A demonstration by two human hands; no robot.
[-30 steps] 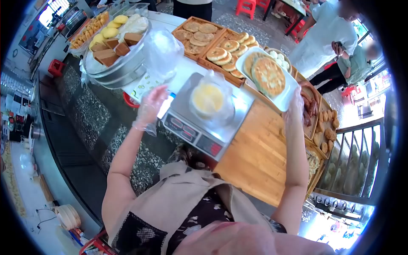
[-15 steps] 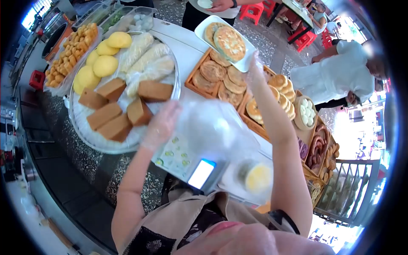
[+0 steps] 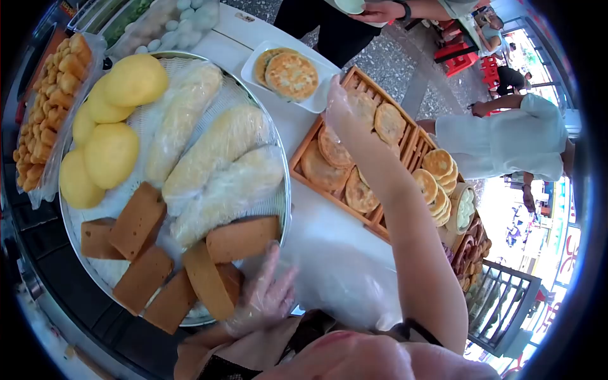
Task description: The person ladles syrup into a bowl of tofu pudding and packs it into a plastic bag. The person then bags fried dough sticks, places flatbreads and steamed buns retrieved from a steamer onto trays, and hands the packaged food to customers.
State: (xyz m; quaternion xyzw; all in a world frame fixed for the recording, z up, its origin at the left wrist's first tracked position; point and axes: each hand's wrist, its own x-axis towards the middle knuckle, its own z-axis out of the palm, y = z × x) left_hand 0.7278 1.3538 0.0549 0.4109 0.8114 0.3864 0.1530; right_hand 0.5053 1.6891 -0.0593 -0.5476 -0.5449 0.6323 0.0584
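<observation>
My right hand (image 3: 337, 104), in a thin clear plastic glove, grips the right end of a white rectangular plate (image 3: 324, 100). Two round browned flatbreads (image 3: 291, 75) overlap on it. Whether the plate touches the white table cannot be made out. My left hand (image 3: 269, 296), also gloved, is open with its fingers apart, close to the brown cake blocks (image 3: 244, 239) at the edge of a large round tray (image 3: 286, 209). A translucent plastic bag (image 3: 348, 278), blurred, lies right of my left hand.
Yellow buns (image 3: 111, 155) and plastic-wrapped pale rolls (image 3: 215, 152) share the round tray. Wooden trays (image 3: 297, 155) of flatbreads line the right side. Fried dough pieces (image 3: 54, 107) are at far left. A person (image 3: 373, 11) holding a bowl stands across the table (image 3: 304, 218).
My right hand has brought the plate leftward and lower, beyond the wooden trays. My left hand has drawn back toward my body. The view has shifted, and the scale is now out of sight.
</observation>
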